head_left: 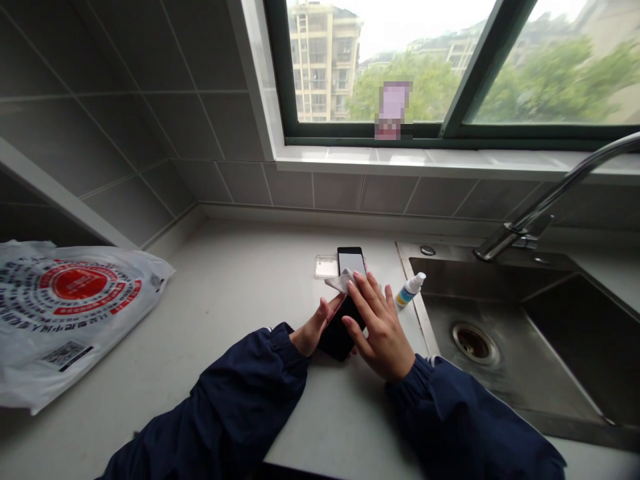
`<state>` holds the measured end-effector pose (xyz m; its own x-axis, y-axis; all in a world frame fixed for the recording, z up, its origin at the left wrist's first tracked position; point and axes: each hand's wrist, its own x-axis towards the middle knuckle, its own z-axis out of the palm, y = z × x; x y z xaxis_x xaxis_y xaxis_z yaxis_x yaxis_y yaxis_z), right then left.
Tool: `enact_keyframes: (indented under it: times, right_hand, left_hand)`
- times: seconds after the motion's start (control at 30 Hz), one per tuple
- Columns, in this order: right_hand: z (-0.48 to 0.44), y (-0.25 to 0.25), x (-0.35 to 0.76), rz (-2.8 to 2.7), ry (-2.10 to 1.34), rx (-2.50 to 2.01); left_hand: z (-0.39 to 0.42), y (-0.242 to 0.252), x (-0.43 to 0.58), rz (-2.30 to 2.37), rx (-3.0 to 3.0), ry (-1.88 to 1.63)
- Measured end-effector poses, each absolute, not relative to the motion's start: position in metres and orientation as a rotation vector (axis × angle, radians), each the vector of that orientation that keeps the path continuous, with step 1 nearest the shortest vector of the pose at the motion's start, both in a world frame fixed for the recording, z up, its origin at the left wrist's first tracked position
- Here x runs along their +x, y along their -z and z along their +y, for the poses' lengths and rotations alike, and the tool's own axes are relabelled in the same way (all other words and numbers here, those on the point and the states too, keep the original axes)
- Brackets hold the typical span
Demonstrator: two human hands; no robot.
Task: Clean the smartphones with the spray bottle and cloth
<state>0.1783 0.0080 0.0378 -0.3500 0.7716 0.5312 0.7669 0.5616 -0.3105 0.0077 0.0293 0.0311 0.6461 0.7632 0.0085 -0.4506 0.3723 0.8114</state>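
Note:
A black smartphone [338, 339] rests in my left hand [315, 328], whose thumb lies along its left edge. Over the phone's upper end, my right hand [380, 327] presses a pale grey cloth [341, 281] against the screen with its fingers. The right thumb reaches down near the middle of the screen. Just beyond lies a second phone [351, 259] with a lit, whitish screen, partly covered by the cloth and fingers. A clear phone case [326, 267] is beside it on the left. To the right of my right hand stands a small spray bottle [411, 289] with a white cap.
At the right is a steel sink [505, 347] with a drain [475, 342] and a curved faucet [560, 193]. On the left, a white plastic bag [75, 313] with red print lies on the pale countertop [225, 293]. A window sill [425, 159] runs along the back.

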Motion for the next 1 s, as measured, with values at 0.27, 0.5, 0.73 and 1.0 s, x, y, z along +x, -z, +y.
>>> enact_keyframes:
  times: [0.27, 0.5, 0.73, 1.0]
  right_hand:
    - [0.01, -0.038, 0.181, -2.032, -0.083, -1.188]
    - [0.012, -0.036, 0.181, -1.879, -0.209, -1.161]
    - [0.009, -0.038, 0.18, -1.788, -0.265, -1.102]
    - [0.002, -0.032, 0.171, -2.206, -0.102, -1.122]
  left_hand:
    - [0.034, -0.031, 0.005, 0.32, 0.82, -0.736]
    - [0.04, -0.03, 0.002, 0.229, 0.692, -0.762]
    - [0.04, -0.036, -0.002, 0.239, 0.592, -0.734]
    - [0.044, -0.041, -0.002, 0.361, 0.379, -0.941]
